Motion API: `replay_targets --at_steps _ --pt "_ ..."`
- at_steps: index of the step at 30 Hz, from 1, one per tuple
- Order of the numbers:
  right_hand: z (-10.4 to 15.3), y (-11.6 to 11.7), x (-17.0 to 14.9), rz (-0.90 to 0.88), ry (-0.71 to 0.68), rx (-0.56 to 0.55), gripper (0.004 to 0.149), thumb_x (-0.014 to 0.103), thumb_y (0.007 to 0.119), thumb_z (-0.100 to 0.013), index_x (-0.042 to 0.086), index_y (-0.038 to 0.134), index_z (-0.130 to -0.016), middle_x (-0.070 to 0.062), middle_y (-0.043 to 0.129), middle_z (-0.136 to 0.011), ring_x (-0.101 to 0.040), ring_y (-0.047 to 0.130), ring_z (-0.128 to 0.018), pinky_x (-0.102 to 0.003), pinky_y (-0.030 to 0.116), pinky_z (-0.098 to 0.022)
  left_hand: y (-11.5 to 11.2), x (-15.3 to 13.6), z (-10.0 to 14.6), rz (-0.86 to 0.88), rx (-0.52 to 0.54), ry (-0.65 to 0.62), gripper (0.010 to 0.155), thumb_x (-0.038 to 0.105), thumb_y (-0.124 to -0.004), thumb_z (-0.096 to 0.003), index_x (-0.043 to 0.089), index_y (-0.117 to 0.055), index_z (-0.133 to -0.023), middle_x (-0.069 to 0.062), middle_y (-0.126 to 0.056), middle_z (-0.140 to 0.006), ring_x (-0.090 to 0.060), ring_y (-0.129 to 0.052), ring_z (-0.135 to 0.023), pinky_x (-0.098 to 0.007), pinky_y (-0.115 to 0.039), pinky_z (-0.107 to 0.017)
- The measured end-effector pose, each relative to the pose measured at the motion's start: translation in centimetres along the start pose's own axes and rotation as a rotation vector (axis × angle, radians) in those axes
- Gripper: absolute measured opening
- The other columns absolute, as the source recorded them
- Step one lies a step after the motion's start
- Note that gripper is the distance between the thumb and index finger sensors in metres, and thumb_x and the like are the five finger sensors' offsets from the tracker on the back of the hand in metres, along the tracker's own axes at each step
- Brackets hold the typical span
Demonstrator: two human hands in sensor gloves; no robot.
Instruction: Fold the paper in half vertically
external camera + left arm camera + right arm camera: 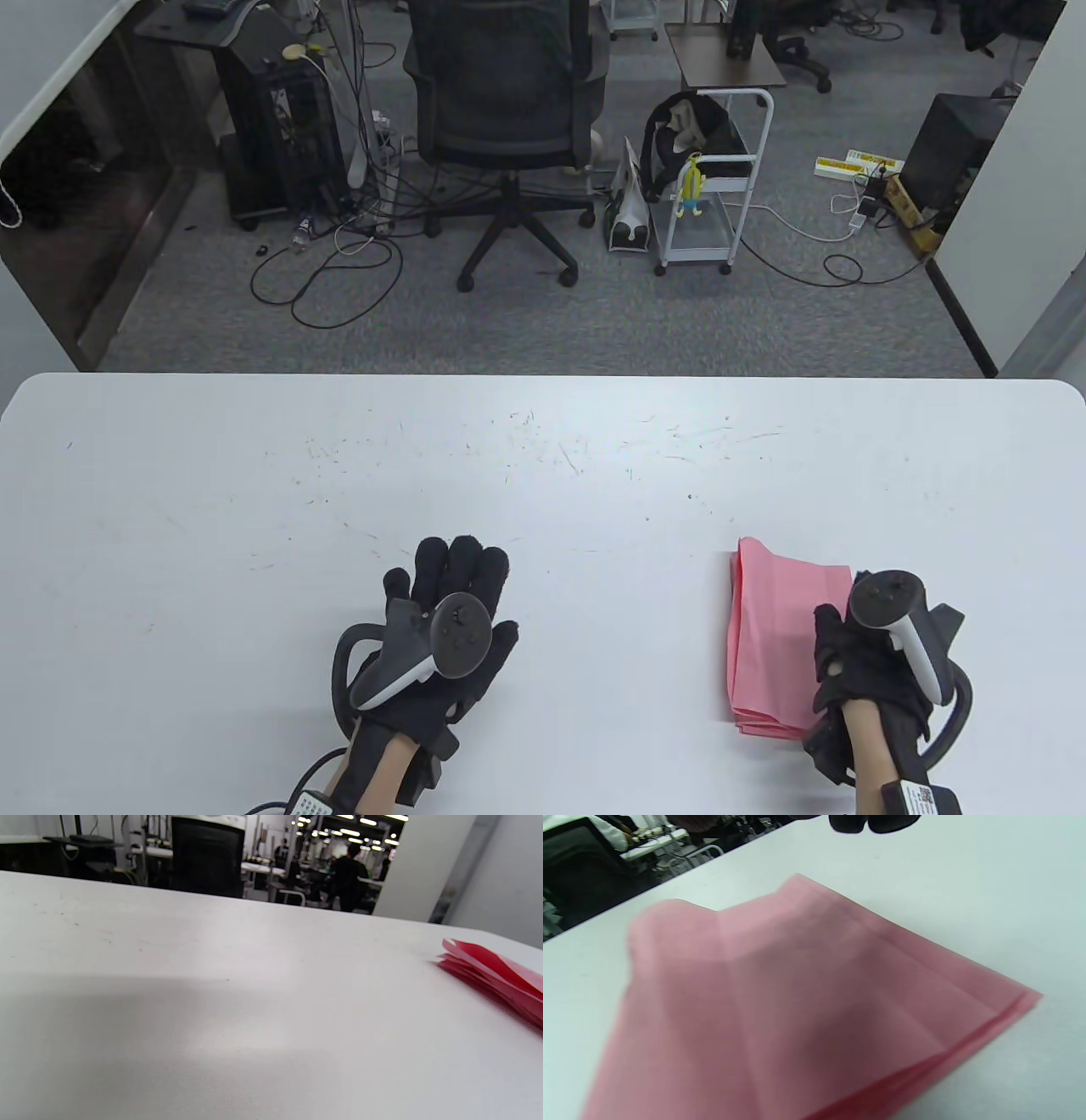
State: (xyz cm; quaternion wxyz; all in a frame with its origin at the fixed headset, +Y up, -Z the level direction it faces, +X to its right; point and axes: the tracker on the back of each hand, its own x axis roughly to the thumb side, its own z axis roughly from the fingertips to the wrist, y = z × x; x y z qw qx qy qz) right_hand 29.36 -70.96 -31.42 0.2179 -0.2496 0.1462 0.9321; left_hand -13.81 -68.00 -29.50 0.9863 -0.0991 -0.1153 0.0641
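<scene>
Leftmost, left hand [450, 607] flat on the white table [254, 509], fingers straight and released, grasping nothing. Further right, pink paper [776, 641], folded and layered, lying on the table. Right hand [857, 662] at its right edge; finger state cannot be told.

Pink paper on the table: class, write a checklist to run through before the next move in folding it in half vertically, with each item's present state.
1. Pink paper lies on the table: ok.
2. It is a single flat sheet: not ok; layered edges show in the left wrist view.
3. Right hand is at the paper: ok, over its right edge.
4. Right hand grips the paper: cannot tell.
5. Left hand is free: ok, fingers straight, holding nothing.
6. Bare table beside the paper: ok.
</scene>
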Motion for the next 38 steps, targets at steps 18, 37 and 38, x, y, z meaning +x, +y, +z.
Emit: replay_targets --at_steps 18,37,38 --pt "9.8 6.5 17.7 0.282 -0.476 -0.020 0.075 0.054 0.067 -0.049 0.034 0.025 -0.108 -0.003 0.014 -0.117 -0.040 0.008 -0.106 -0.064 0.020 -0.076 0.0 -0.2 0.0 -0.007 0.020 0.021 0.078 0.065 -0.044 -0.0549 0.037 -0.004 -0.116 0.000 -0.002 -0.128 -0.037 -0.002 -0.116 -0.067 -0.017 -0.081" --pt "9.8 8.2 17.9 0.313 -0.523 0.013 0.075 0.053 0.069 -0.048 0.032 0.030 -0.108 -0.005 0.022 -0.118 -0.042 0.015 -0.106 -0.065 0.024 -0.075 -0.5 -0.2 -0.3 -0.031 0.009 0.033 0.078 0.065 -0.044 -0.0549 0.037 -0.004 -0.116 0.000 -0.002 -0.128 -0.037 -0.002 -0.116 -0.067 -0.017 -0.081" --pt "9.3 8.1 17.6 0.303 -0.506 0.015 0.074 0.053 0.069 -0.048 0.032 0.030 -0.108 -0.005 0.023 -0.118 -0.042 0.016 -0.106 -0.065 0.025 -0.075 -0.5 -0.2 -0.3 -0.032 0.006 0.032 0.078 0.065 -0.044 -0.0549 0.037 -0.004 -0.116 0.000 -0.002 -0.128 -0.037 -0.002 -0.116 -0.067 -0.017 -0.081"
